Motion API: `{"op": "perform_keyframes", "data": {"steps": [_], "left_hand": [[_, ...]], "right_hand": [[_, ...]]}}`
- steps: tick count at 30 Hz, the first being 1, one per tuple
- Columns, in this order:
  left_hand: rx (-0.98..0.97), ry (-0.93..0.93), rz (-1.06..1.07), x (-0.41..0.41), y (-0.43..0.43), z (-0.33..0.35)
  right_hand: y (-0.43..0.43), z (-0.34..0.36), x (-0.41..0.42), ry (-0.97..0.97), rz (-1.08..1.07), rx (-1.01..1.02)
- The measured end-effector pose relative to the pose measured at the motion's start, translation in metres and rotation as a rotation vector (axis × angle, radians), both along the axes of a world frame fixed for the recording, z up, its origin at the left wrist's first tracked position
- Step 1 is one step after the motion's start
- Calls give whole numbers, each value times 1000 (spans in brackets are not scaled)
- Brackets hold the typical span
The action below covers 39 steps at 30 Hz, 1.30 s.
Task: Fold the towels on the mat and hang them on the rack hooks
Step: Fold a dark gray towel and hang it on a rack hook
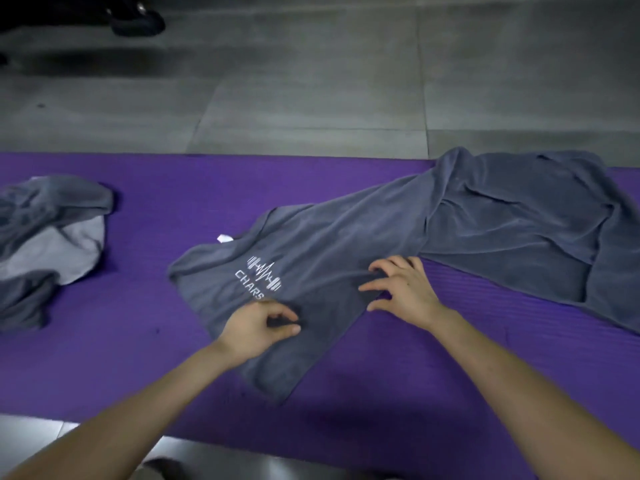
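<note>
A grey towel (450, 230) lies rumpled across the purple mat (138, 341), running from the mat's middle to its right end. The left hand (258, 329) pinches the cloth between thumb and fingers just below the towel's white logo (265, 277). The right hand (403, 289), fingers bent, gathers a fold beside it. A second towel (48, 244) sits crumpled at the mat's left end.
</note>
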State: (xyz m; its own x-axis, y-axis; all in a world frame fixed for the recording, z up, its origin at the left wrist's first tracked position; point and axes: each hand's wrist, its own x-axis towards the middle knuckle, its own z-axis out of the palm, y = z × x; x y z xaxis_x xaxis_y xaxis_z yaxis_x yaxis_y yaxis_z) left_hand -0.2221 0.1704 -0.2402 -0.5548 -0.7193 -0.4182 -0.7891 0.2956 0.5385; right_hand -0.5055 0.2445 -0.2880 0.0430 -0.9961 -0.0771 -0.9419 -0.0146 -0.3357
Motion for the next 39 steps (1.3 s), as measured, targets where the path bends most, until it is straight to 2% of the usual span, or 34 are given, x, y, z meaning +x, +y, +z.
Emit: {"op": "perform_keyframes", "data": {"steps": [3, 5, 9, 13, 16, 18, 20, 22, 25, 28, 31, 33, 36, 39], "left_hand": [[34, 65, 58, -1, 9, -10], [-6, 76, 21, -3, 20, -19], [-165, -135, -30, -10, 41, -34], [-297, -208, -45, -19, 44, -34], [-299, -235, -93, -19, 34, -33], [-149, -96, -44, -14, 21, -31], [202, 127, 68, -7, 6, -16], [415, 241, 122, -1, -8, 15], [515, 158, 67, 13, -32, 79], [643, 29, -11, 33, -56, 140], [794, 9, -105, 47, -75, 192], [819, 64, -118, 53, -91, 215], [780, 217, -82, 62, -127, 226], [701, 350, 59, 67, -169, 218]], "right_hand": [[-4, 0, 0, -53, -22, -37], [-5, -1, 1, -62, -32, -49], [-2, -4, 8, -70, -93, -88], [0, 6, 17, -215, -239, -103], [2, 21, 16, -307, -271, -74], [2, 31, 13, -352, -268, -63], [2, 46, 13, -484, -301, -75], [1, 63, 14, -642, -337, -18], [-3, 97, 24, -752, -296, 73], [-6, 150, 39, -819, -155, 184], [-9, 211, 48, -875, 0, 322], [-17, 246, 51, -967, 35, 379], [-52, 268, 53, -1080, -75, 338], [-108, 259, 60, -999, -242, 222]]}}
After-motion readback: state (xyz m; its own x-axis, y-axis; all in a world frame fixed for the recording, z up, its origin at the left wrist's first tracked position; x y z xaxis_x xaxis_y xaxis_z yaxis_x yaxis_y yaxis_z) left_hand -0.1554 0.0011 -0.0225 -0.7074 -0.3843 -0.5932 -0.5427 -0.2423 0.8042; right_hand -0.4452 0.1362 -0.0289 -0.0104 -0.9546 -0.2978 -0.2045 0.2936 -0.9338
